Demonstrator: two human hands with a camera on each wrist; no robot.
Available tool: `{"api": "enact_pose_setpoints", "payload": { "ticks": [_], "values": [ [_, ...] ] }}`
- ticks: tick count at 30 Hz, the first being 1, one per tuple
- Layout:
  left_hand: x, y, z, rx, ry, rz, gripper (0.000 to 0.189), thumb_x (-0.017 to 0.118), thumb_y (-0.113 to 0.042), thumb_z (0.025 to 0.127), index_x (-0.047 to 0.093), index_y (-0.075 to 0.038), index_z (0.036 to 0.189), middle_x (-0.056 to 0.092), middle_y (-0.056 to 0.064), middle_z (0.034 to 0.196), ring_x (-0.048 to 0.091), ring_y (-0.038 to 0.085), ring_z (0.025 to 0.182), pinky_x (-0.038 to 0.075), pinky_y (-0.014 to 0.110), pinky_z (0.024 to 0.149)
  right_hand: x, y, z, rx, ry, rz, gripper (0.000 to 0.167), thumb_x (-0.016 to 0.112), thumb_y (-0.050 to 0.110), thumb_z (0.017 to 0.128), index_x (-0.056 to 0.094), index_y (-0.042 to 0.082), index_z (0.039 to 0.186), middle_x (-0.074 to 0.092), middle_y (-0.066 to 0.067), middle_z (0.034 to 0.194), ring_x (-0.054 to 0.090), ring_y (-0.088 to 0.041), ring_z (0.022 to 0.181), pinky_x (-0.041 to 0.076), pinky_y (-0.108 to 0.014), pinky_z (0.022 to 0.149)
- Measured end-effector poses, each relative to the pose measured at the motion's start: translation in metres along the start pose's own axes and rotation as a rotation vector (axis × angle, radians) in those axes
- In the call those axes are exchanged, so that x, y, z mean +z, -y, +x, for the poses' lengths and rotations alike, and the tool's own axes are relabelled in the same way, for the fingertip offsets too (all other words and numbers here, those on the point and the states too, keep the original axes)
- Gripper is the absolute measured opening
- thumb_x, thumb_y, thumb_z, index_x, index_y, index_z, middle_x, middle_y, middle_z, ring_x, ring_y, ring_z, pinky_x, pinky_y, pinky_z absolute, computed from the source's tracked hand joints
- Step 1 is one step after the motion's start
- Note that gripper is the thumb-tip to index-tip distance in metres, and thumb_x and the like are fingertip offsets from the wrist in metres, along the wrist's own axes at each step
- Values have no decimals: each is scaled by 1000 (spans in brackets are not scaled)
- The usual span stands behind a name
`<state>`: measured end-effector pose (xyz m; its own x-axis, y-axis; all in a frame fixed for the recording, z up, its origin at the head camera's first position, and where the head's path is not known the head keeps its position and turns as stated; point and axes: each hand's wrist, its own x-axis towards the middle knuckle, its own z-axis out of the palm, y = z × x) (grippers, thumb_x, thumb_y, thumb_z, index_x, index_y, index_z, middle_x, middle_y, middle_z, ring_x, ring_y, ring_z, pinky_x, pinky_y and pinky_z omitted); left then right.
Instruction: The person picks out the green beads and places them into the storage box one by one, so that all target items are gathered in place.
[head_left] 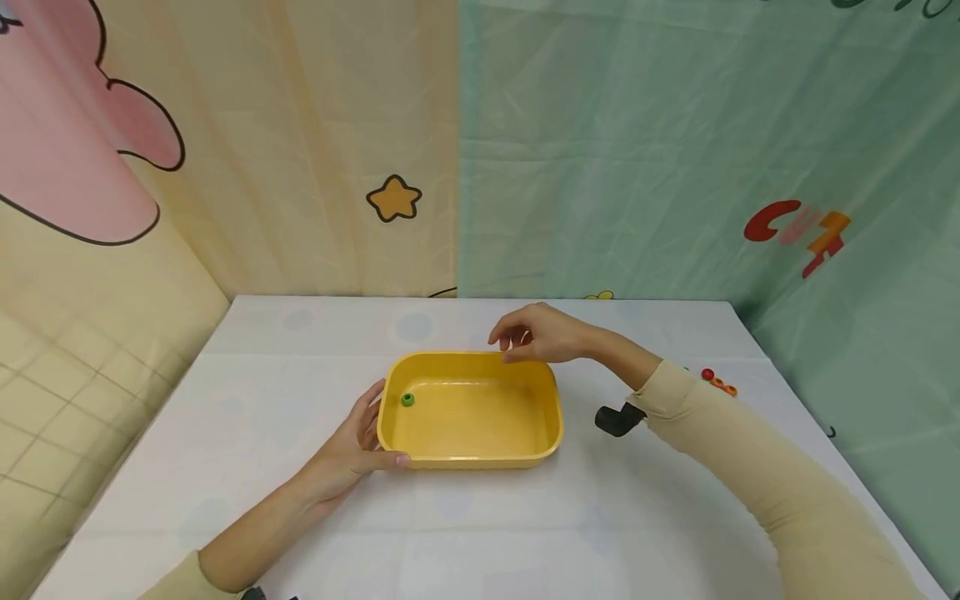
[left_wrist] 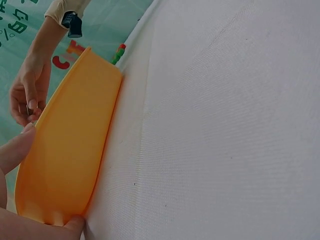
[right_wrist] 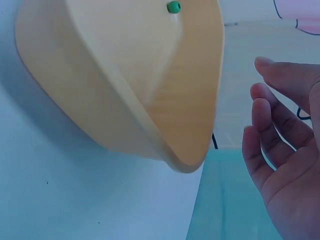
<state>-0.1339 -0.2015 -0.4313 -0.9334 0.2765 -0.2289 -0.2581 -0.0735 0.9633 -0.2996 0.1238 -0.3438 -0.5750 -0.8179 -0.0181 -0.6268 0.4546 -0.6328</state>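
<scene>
A shallow yellow plastic tub [head_left: 480,461] with rounded corners sits on the white table. Inside it, toward the left end, lies one small green bead [head_left: 407,400], whose hole shows in the right wrist view. My left hand [head_left: 358,443] grips the tub's left front corner, with the thumb on the front rim and the other fingers along the outer left wall. Above the far right part of the rim hovers my right hand [head_left: 546,332]. Its fingers are loosely bent, and the right wrist view shows a gap between thumb and fingertips with nothing held there.
Several small red and orange beads [head_left: 718,382] lie on the table [head_left: 465,533] to the right, behind the right forearm. Printed curtains [head_left: 600,167] hang along the back and sides of the table. A black wrist device [head_left: 619,419] juts from the right sleeve.
</scene>
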Motion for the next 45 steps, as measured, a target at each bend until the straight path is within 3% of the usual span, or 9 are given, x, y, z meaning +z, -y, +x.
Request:
{"api": "enact_pose_setpoints", "payload": {
  "ticks": [7, 23, 30, 38, 45],
  "values": [
    [1, 0, 1, -7, -3, -2, 119, 82, 4, 83, 3, -23, 167, 8, 9, 172, 10, 30, 156, 26, 39, 119, -12, -3, -20, 62, -36, 3, 22, 76, 11, 94, 73, 10, 116, 67, 1, 94, 64, -20, 87, 59, -33, 83],
    [0, 1, -1, -4, -11, -6, 119, 83, 4, 83, 4, -24, 167, 8, 9, 172, 10, 31, 156, 26, 41, 120, -24, -23, -64, 125, -89, -22, 23, 75, 8, 95, 73, 6, 118, 67, 1, 95, 64, -20, 86, 59, -32, 80],
    [0, 1, -2, -11, -22, 2, 118, 82, 4, 83, 5, -25, 167, 9, 9, 172, 12, 31, 156, 25, 42, 121, -26, -39, -86, 164, -125, 4, 23, 74, 8, 96, 73, 6, 118, 67, 0, 99, 62, -21, 90, 59, -35, 82],
    [-1, 1, -3, -15, -27, -2, 118, 82, 4, 84, 3, -24, 167, 7, 10, 172, 13, 31, 156, 28, 40, 118, -24, -60, -110, 198, -176, 3, 23, 75, 13, 96, 73, 5, 118, 67, 0, 98, 62, -21, 90, 59, -30, 80],
    [0, 1, 0, -16, -13, -1, 117, 82, 3, 84, 4, -25, 167, 8, 8, 172, 12, 30, 156, 25, 42, 120, -21, -75, -141, 293, -218, 7, 27, 75, 11, 97, 71, 0, 121, 67, -4, 102, 62, -22, 91, 58, -29, 79]
  ]
}}
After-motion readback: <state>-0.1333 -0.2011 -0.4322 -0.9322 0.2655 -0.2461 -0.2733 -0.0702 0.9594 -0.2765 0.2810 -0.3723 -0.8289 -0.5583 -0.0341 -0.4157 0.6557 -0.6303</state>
